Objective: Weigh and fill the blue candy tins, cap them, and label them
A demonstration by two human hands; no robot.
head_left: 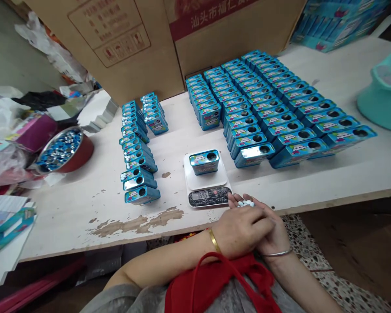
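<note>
Blue tin (204,165) is seated upright on the white scale (190,179), left hand (243,230) is laid across the right hand (278,232) with its fingertips hidden (together or apart, cannot be told), and white pieces (246,203) are held in the right's upturned palm, loosely cupped, not clamped.

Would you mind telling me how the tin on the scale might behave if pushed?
The tin looks stiff, judging by its straight edges. Standing upright with a narrow depth, it may tip if pushed high. Its bright glare hints at a slippery finish.
</note>
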